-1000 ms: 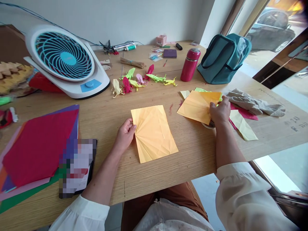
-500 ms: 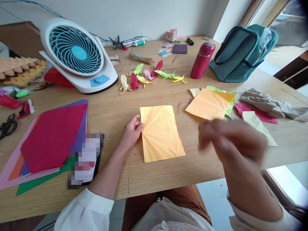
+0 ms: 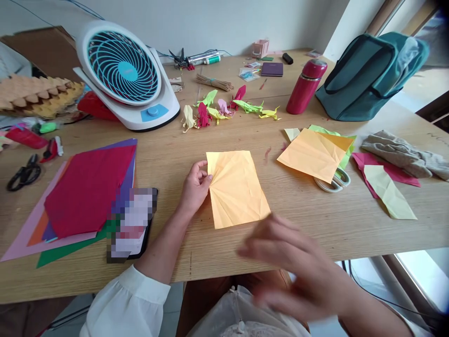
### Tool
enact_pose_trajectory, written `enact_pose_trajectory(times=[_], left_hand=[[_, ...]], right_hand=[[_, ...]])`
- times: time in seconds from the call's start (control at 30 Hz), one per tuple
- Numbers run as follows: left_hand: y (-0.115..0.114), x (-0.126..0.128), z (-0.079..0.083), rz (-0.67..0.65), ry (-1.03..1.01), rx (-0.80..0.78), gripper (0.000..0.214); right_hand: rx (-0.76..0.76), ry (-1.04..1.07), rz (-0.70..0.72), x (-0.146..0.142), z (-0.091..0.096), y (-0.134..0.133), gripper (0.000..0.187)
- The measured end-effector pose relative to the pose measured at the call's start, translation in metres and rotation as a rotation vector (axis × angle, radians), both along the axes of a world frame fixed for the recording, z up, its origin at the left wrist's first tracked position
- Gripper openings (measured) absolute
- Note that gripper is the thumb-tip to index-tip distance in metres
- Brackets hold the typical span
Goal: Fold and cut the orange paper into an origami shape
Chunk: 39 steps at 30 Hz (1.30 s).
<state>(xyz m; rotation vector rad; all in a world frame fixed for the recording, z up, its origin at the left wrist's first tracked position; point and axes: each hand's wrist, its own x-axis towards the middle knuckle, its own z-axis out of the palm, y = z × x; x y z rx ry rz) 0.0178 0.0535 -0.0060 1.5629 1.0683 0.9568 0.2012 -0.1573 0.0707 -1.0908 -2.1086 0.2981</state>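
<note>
From my place far away I look over the table [image 3: 168, 269], beginning at the left. There lie black scissors [image 3: 24, 173], then a pile of coloured paper [image 3: 89, 187], and beside it a phone [image 3: 131, 224]. Behind the pile stands a fan [image 3: 128, 70]; I cannot tell if it is running. If it blows this way, I think the loose sheets could slide or lift.

Next is my left hand [image 3: 196, 187], which pinches the left edge of the orange sheet [image 3: 240, 192], the thumb on top. This sheet lies on the middle of the table, near the front edge, with creases spreading from the pinched side. A hard pull there could, I judge, tear it along a crease.

My right hand [image 3: 294, 262] is blurred, fingers spread and seemingly holding nothing, close to the sheet's lower right corner; I cannot tell whether they touch. A careless landing could bend this corner.

More to the right, a second orange paper [image 3: 314, 152] partly covers pale-handled scissors [image 3: 338, 181]. Dragging the scissors out quickly might crumple that paper.
</note>
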Motion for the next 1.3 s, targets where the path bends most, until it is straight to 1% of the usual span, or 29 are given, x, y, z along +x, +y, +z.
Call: enact_pose_trajectory(times=[0.03,0.07,0.13,0.2,0.27,0.3,0.33,0.37,0.4,0.43,0.47,0.5,0.57,0.6,0.63,0.67,0.73,0.8,0.87,1.1,1.2,1.3], left_hand=[[-0.001,0.0,0.0,0.019,-0.01,0.0,0.044],[-0.002,0.0,0.0,0.034,-0.021,-0.006,0.044],[-0.006,0.001,0.0,0.055,-0.038,-0.035,0.045],[-0.01,0.001,0.0,0.068,-0.042,-0.078,0.045],[-0.015,0.001,0.002,0.061,-0.023,-0.109,0.045],[-0.017,0.0,0.004,0.063,0.002,-0.091,0.046],[-0.02,-0.002,0.007,0.073,0.038,-0.03,0.047],[-0.022,-0.004,0.011,0.089,0.085,0.079,0.047],[-0.023,-0.006,0.017,0.099,0.139,0.223,0.045],[-0.025,-0.009,0.023,0.103,0.185,0.402,0.041],[-0.026,-0.012,0.029,0.046,0.234,0.567,0.032],[-0.027,-0.014,0.035,-0.051,0.257,0.675,0.024],[-0.028,-0.017,0.042,-0.261,0.226,0.757,0.021],[-0.029,-0.017,0.044,-0.351,0.207,0.763,0.02],[-0.029,-0.017,0.044,-0.412,0.199,0.761,0.018],[-0.029,-0.016,0.043,-0.445,0.204,0.76,0.017],[-0.03,-0.013,0.04,-0.451,0.235,0.764,0.011],[-0.03,-0.01,0.038,-0.426,0.244,0.762,0.005],[-0.031,-0.009,0.037,-0.409,0.231,0.759,0.009],[-0.033,-0.011,0.04,-0.39,0.269,0.777,0.009],[-0.034,-0.011,0.042,-0.402,0.285,0.767,0.01],[-0.036,-0.01,0.044,-0.425,0.26,0.761,0.007]], right_hand=[[-0.003,-0.14,-0.08,-0.008,-0.007,0.008,0.05],[0.034,-0.266,-0.151,-0.013,-0.016,0.016,0.05],[0.096,-0.403,-0.237,-0.017,-0.036,0.026,0.052],[0.125,-0.437,-0.318,-0.014,-0.052,0.032,0.049],[0.123,-0.407,-0.348,-0.008,-0.059,0.034,0.034],[0.117,-0.368,-0.349,-0.005,-0.06,0.034,0.026],[0.105,-0.313,-0.352,-0.003,-0.059,0.033,0.021],[0.087,-0.243,-0.362,-0.001,-0.058,0.033,0.018],[0.061,-0.16,-0.381,0.001,-0.057,0.033,0.018],[0.019,-0.071,-0.405,0.002,-0.056,0.033,0.017],[-0.031,0.018,-0.433,0.004,-0.055,0.033,0.017],[-0.087,0.101,-0.463,0.006,-0.055,0.033,0.015],[-0.193,0.244,-0.53,0.01,-0.055,0.033,0.014],[-0.24,0.306,-0.563,0.012,-0.055,0.034,0.016],[-0.284,0.365,-0.591,0.014,-0.055,0.034,0.019],[-0.322,0.424,-0.612,0.016,-0.054,0.035,0.022],[-0.394,0.54,-0.622,0.02,-0.054,0.036,0.023],[-0.441,0.637,-0.608,0.022,-0.054,0.037,0.024],[-0.456,0.7,-0.604,0.023,-0.055,0.038,0.026],[-0.453,0.795,-0.61,0.025,-0.056,0.037,0.021],[-0.412,0.761,-0.632,0.026,-0.056,0.037,0.021],[-0.373,0.696,-0.667,0.026,-0.056,0.036,0.026]])
